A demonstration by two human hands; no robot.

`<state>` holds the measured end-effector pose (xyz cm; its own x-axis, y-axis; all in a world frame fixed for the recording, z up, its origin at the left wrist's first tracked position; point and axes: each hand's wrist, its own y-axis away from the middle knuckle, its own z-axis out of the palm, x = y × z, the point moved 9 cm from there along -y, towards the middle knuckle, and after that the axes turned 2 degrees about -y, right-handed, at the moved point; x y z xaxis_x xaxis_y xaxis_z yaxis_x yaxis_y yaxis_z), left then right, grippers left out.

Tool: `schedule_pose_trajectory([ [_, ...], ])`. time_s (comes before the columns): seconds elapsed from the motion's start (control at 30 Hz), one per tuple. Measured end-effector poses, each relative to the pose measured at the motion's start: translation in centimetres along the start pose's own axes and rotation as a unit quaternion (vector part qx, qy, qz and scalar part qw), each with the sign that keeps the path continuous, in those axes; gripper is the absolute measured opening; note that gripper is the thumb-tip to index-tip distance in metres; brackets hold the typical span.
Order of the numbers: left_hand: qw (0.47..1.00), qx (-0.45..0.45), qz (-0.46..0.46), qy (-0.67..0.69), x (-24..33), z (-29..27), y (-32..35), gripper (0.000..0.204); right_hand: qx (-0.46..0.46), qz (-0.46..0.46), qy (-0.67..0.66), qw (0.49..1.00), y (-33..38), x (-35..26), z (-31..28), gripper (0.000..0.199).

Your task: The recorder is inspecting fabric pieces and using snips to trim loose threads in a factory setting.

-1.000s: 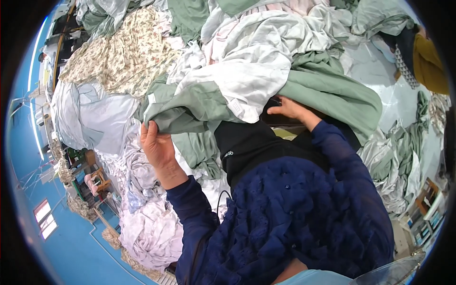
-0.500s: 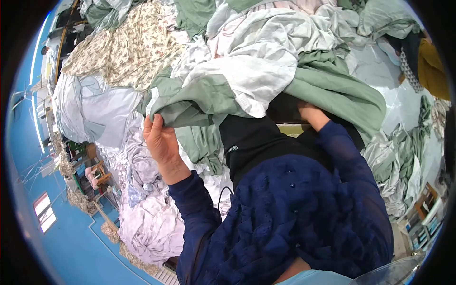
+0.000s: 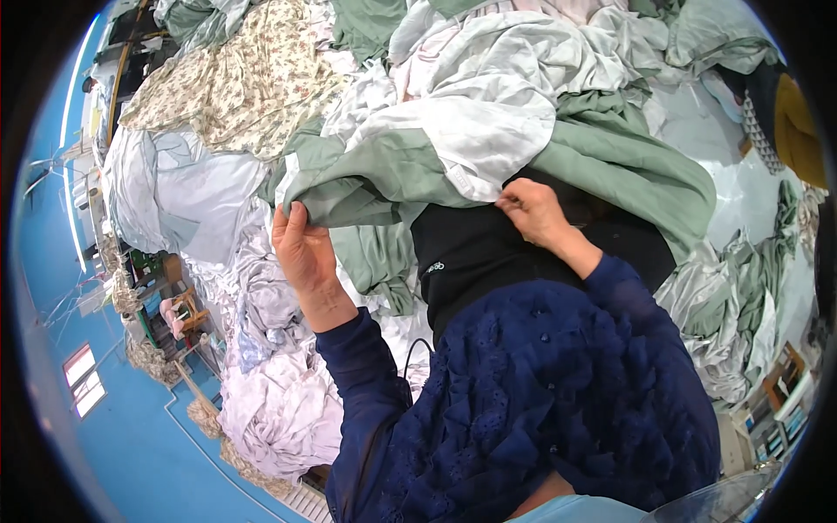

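Note:
A large green-and-white cloth (image 3: 384, 170), looking like bedding, lies across my lap with its white side partly folded over the green. My left hand (image 3: 305, 257) pinches its green edge between thumb and fingers, beside a small white label. The fingertips of my right hand (image 3: 539, 216) are pressed together at the corner of the white part, in front of my black trousers; whatever is between them is too small to make out. A wide green fold (image 3: 623, 161) of the cloth drapes down to the right.
Heaped fabric surrounds me: a floral beige cloth (image 3: 240, 87) far left, a pale blue one (image 3: 187, 196) nearer, and a pinkish white pile (image 3: 283, 401) at my left side. More green and white cloth (image 3: 732, 305) lies at right. The floor (image 3: 131, 436) is blue.
My right hand has come up and left from beneath the green fold to the white corner of the cloth. My left hand keeps its pinch on the green edge.

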<state>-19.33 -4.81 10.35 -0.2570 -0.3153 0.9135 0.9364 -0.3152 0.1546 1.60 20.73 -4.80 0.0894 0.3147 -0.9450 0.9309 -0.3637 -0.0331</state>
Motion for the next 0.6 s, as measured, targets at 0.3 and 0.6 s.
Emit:
schedule_pose_trajectory([
  [0.3,1.0,0.009,-0.002,0.022,-0.3,-0.9,0.8,0.016,0.033,0.059,-0.056,0.996,-0.9,2.0,-2.7,0.026],
  [0.6,0.999,0.028,-0.006,0.023,-0.7,-1.4,0.3,0.017,0.012,0.064,-0.067,0.996,-3.4,2.4,0.0,0.01],
])
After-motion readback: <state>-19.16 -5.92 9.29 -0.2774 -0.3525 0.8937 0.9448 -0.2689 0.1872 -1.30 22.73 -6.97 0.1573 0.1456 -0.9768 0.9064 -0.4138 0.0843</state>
